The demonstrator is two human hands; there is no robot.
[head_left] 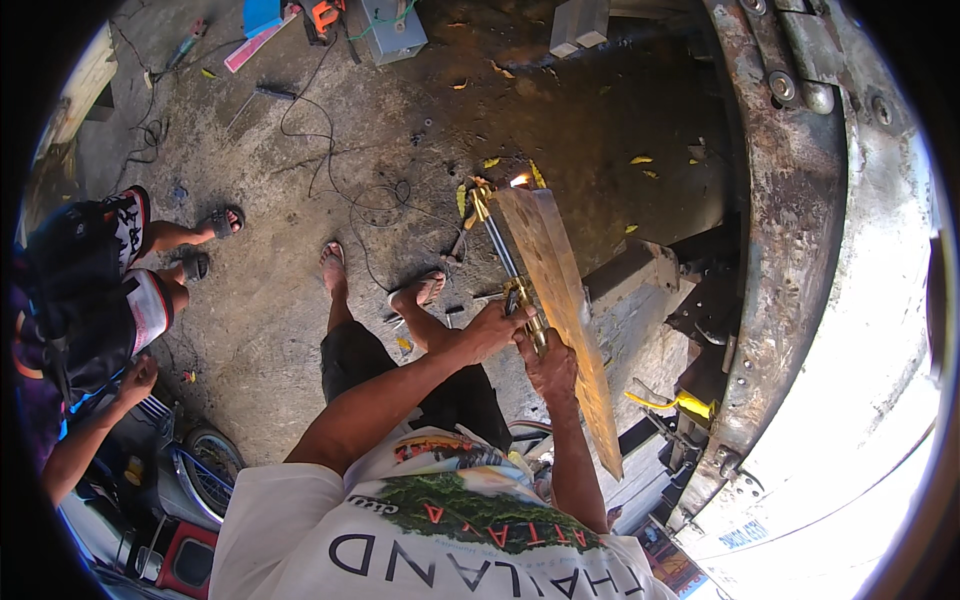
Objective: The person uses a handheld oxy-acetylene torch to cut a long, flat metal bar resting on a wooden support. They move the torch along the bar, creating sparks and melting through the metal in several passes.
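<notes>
A cutting torch [505,250] with brass fittings and slim silver tubes points away from me. Its brass head lies at the far end, close to a small bright flame [520,181]. My left hand [492,332] is closed at the brass valve part, its fingertips partly hidden. Just nearer and to the right, my right hand [552,366] wraps round the torch's brass handle. Along the torch's right side runs a long brown plank-like piece [560,285], wood or rusty metal, I cannot tell which. The flame burns by its far end.
Another person [80,290] is at the left. A black cable [335,170] winds over the concrete floor, with a hammer [463,240] near my feet. A large worn metal frame [790,240] stands at the right, by a yellow-handled tool [690,403]. A grey metal box [395,32] sits far off.
</notes>
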